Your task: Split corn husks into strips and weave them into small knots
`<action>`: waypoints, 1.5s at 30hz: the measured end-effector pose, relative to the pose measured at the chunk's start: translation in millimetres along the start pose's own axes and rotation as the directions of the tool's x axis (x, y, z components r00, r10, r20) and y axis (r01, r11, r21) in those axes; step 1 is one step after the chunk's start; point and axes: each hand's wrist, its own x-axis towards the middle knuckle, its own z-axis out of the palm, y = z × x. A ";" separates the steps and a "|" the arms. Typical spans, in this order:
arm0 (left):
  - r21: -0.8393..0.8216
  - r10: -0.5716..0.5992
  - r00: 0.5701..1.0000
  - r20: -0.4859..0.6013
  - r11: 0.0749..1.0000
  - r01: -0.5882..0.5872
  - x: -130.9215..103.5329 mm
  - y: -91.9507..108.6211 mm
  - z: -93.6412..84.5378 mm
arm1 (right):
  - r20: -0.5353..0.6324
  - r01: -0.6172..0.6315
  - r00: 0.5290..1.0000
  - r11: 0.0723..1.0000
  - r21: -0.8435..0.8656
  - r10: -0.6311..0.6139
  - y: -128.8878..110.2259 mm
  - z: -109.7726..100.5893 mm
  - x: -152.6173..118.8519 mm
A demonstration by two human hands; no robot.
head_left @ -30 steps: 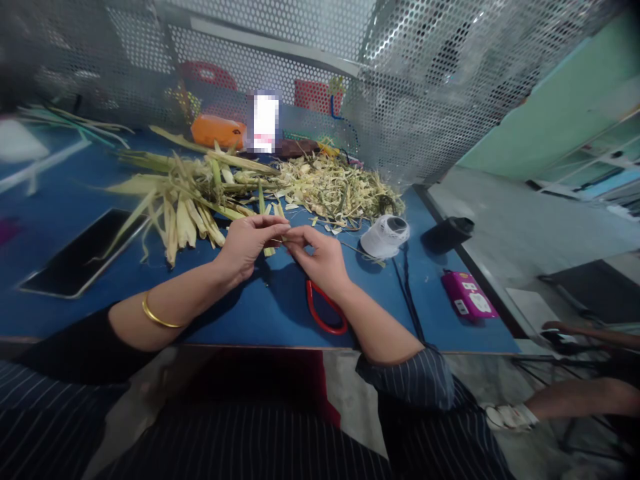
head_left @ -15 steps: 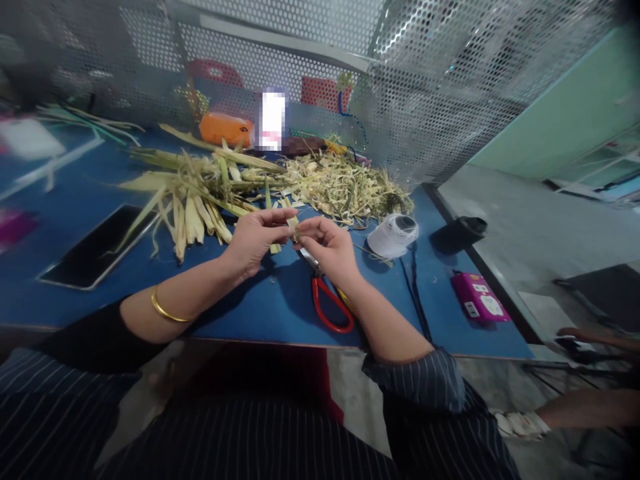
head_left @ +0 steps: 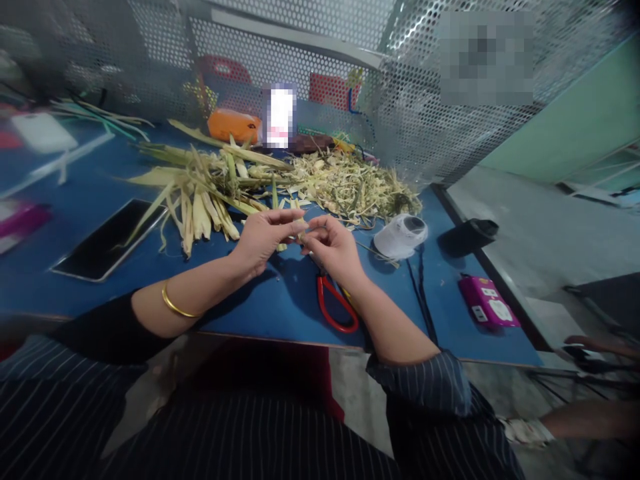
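Note:
My left hand (head_left: 267, 241) and my right hand (head_left: 334, 252) meet over the front middle of the table. Both pinch a small pale piece of corn husk (head_left: 301, 225) between thumbs and fingertips, so most of it is hidden. Below my right hand lies a pair of scissors with red handles (head_left: 334, 308); its blades are partly covered by that hand. Beyond my left hand is a bundle of long corn husks (head_left: 203, 217). A heap of shredded husk (head_left: 350, 183) lies just behind both hands.
On the blue table (head_left: 240, 310), a dark-screened tablet (head_left: 109, 241) lies at left. To the right are a white thread cone (head_left: 401, 237), a black cone (head_left: 469, 237) and a purple packet (head_left: 489, 303). An orange pouch (head_left: 233, 125) rests by the perforated metal screen (head_left: 310, 30).
The view has shifted slightly, so everything appears a little farther right. My hands stay together on the husk piece, with the fingers closed nearer around it.

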 end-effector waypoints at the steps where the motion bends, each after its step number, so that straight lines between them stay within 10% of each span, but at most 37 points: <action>1: 0.010 0.007 1.000 -0.017 1.000 -0.007 -0.1 -1.0 0.6 | 0.012 0.010 1.000 1.000 -0.013 -0.010 0.7 0.6 -0.3; 12: 0.110 0.076 0.987 0.142 0.990 -0.092 5.1 1.2 -3.4 | 0.010 -0.016 1.000 1.000 0.019 0.016 -5.2 -4.8 -0.7; 23: 0.085 0.036 0.997 0.069 0.996 -0.042 5.3 3.1 -7.3 | -0.008 0.082 0.996 0.950 -0.300 -0.088 -7.9 -22.0 -4.8; 30: 0.124 0.123 0.992 -0.016 0.985 -0.121 10.5 3.6 -11.2 | 0.047 0.037 0.998 0.264 -0.964 0.032 -25.6 -33.4 -82.7; 34: 0.103 0.154 0.987 -0.056 0.984 -0.147 9.3 0.7 -8.8 | 0.047 0.037 0.997 0.156 -0.987 0.065 -20.2 -26.7 -100.5; 40: 0.005 0.135 0.986 -0.097 0.991 -0.135 10.9 0.3 -7.5 | -0.046 -0.075 0.991 0.235 -0.969 0.127 -11.4 -23.7 -88.3; 45: -0.175 0.082 0.988 -0.128 0.979 -0.104 11.8 4.3 -6.4 | -0.186 -0.151 0.982 0.663 -0.733 0.019 -0.7 -24.7 -94.1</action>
